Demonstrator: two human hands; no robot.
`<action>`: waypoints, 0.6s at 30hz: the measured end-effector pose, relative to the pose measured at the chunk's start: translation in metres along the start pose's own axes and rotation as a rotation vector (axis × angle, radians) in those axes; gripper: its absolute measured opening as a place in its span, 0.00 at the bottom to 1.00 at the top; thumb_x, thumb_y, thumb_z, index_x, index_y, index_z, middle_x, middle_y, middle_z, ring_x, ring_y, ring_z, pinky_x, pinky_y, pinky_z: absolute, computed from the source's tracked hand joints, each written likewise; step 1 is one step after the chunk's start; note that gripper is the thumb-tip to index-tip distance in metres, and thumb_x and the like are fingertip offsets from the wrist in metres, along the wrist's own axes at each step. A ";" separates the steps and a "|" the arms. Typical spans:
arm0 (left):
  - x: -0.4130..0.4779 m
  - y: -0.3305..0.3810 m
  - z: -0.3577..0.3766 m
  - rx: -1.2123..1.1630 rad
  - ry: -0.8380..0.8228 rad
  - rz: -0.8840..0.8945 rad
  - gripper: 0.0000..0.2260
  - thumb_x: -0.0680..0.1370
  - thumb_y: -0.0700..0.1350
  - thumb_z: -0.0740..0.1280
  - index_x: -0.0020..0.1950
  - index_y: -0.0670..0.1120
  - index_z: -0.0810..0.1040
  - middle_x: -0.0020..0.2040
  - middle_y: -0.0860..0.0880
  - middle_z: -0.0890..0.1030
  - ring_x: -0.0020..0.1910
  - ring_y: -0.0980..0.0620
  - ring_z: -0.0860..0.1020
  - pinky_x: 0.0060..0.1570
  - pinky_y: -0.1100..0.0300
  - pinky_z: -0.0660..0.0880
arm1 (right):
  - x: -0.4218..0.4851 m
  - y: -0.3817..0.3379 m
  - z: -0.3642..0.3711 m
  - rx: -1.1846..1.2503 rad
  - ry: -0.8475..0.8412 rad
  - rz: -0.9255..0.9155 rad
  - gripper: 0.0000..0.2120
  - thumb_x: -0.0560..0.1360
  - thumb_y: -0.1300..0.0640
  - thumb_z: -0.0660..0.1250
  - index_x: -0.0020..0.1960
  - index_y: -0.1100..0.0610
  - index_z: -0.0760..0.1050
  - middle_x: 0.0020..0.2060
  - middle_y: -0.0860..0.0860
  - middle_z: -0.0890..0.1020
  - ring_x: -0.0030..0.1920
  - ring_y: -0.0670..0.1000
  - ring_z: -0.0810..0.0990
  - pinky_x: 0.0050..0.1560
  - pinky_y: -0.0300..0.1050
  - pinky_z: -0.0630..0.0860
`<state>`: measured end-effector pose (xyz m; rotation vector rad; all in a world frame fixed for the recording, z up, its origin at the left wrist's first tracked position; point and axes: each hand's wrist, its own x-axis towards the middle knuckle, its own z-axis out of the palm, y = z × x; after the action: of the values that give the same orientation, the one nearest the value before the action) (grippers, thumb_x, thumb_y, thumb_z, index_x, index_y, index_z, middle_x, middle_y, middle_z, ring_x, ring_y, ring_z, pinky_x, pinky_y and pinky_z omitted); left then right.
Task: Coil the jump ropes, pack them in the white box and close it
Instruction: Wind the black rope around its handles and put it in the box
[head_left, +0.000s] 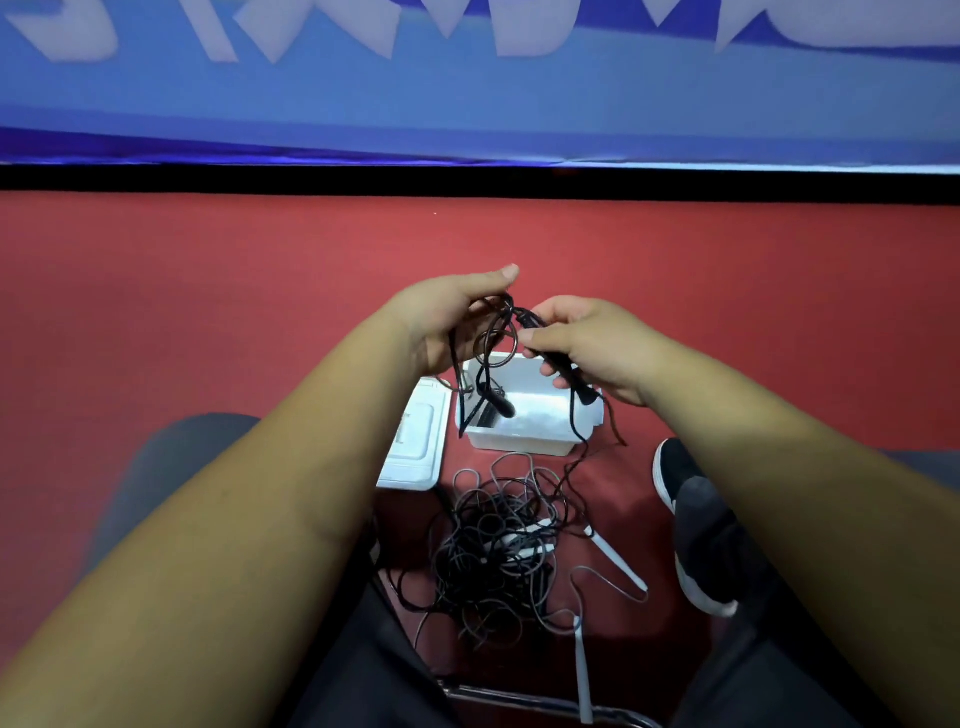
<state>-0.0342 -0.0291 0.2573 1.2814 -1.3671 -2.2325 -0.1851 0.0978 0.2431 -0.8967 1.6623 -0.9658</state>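
Above the open white box (524, 439) I hold a black jump rope (488, 343) between both hands. My left hand (447, 322) grips small loops of its cord. My right hand (592, 348) is curled round a black handle (566, 376). The rope's other black handle (496, 402) hangs down into the box. The box's white lid (415, 441) lies flat to the left of the box. Nearer to me on the red floor sits a tangled heap of black and grey ropes (498, 556) with white handles (618, 564).
My black shoe with a white sole (685, 514) rests on the red floor right of the heap. A metal chair-frame bar (519, 699) crosses the bottom. A black strip and a blue banner wall (467, 104) close off the far side.
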 end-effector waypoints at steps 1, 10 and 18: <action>0.000 0.001 -0.001 0.054 -0.027 -0.007 0.09 0.77 0.49 0.77 0.50 0.46 0.82 0.42 0.48 0.83 0.37 0.54 0.81 0.36 0.64 0.81 | 0.002 0.000 0.000 -0.006 0.043 -0.016 0.04 0.79 0.56 0.75 0.53 0.54 0.82 0.39 0.47 0.86 0.38 0.49 0.81 0.39 0.46 0.78; -0.008 0.011 0.000 0.332 0.044 0.105 0.13 0.73 0.36 0.76 0.56 0.34 0.83 0.48 0.41 0.86 0.43 0.48 0.85 0.47 0.57 0.81 | 0.006 -0.001 -0.004 0.043 0.154 -0.068 0.13 0.76 0.56 0.77 0.59 0.49 0.81 0.41 0.51 0.85 0.36 0.50 0.80 0.37 0.47 0.75; -0.017 0.011 0.003 0.651 0.159 0.142 0.12 0.81 0.41 0.62 0.54 0.37 0.83 0.44 0.43 0.88 0.41 0.46 0.85 0.45 0.53 0.74 | 0.000 -0.004 -0.001 0.008 0.137 -0.040 0.03 0.80 0.50 0.72 0.50 0.48 0.84 0.33 0.49 0.71 0.31 0.50 0.68 0.30 0.42 0.64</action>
<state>-0.0288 -0.0234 0.2759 1.4388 -2.1333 -1.5958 -0.1856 0.0961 0.2467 -0.8776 1.7600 -1.0813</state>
